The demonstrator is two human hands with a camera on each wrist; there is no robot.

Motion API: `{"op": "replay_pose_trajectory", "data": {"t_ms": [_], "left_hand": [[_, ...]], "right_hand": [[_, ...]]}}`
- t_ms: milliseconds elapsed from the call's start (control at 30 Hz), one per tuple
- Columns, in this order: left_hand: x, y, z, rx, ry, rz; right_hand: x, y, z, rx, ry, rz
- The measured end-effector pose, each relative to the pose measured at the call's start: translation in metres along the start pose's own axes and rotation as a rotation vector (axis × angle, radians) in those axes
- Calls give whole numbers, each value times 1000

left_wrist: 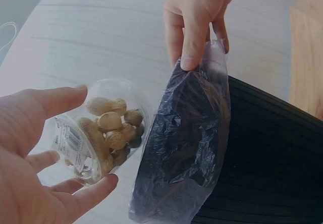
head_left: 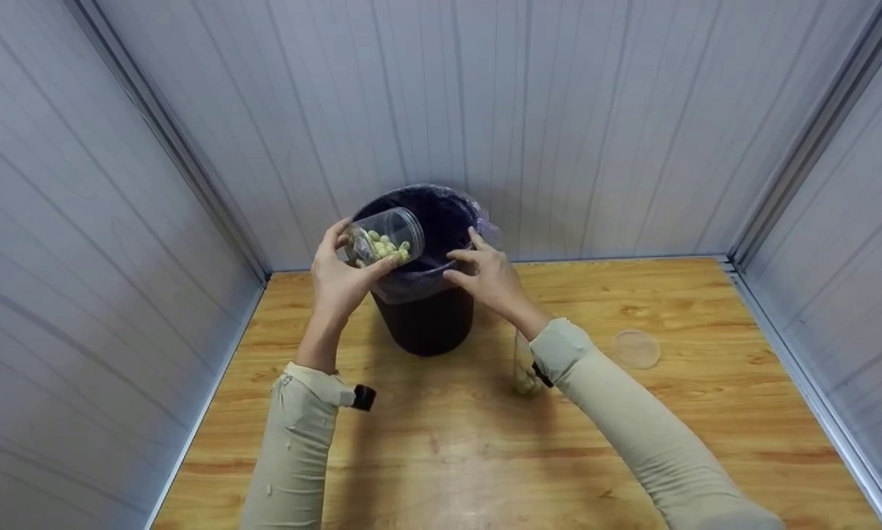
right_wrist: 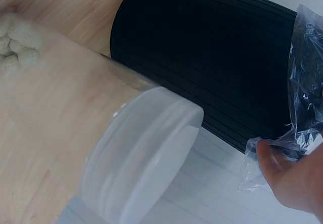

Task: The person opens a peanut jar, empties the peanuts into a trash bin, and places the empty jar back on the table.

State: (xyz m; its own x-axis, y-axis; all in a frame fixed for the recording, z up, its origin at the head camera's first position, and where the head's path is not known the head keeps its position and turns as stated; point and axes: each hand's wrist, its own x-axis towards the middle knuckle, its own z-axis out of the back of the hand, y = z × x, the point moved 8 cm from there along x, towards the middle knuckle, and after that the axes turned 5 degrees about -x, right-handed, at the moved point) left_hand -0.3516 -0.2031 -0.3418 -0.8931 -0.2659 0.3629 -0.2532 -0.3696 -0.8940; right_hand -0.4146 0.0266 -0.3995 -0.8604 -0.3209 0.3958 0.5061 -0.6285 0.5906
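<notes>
A clear plastic jar of unshelled peanuts lies tilted in my left hand, its mouth toward the bin opening. My thumb and fingers hold it around the base, beside a barcode label. Below stands a black trash bin lined with a thin purplish bag. At the bin's right rim, my right hand pinches the edge of the bag, with the thumb against the plastic.
A second clear jar, capped with a whitish lid, stands under my right forearm with peanuts at its bottom. One round clear lid lies on the wooden floor to the right. Pale panel walls enclose the back and sides.
</notes>
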Motion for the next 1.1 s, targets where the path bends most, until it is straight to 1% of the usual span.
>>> {"op": "replay_pose_trajectory", "data": {"t_ms": [100, 200, 333, 567, 933, 1000, 1100], "left_hand": [[2, -3, 0, 63, 10, -9], [3, -5, 0, 87, 16, -19], [3, -5, -2, 76, 25, -14], [4, -6, -4, 63, 34, -9], [3, -9, -7, 67, 48, -9], [4, -13, -7, 71, 39, -31], [5, -22, -7, 93, 28, -82]], "right_hand": [[0, 0, 0, 5, -8, 0], [-1, 0, 0, 18, -10, -1], [-2, 0, 1, 24, -7, -8], [-2, -2, 3, 39, -17, 6], [-4, -4, 6, 37, -23, 4], [-4, -4, 6, 36, -25, 3], [-5, -4, 7, 36, -28, 7]]}}
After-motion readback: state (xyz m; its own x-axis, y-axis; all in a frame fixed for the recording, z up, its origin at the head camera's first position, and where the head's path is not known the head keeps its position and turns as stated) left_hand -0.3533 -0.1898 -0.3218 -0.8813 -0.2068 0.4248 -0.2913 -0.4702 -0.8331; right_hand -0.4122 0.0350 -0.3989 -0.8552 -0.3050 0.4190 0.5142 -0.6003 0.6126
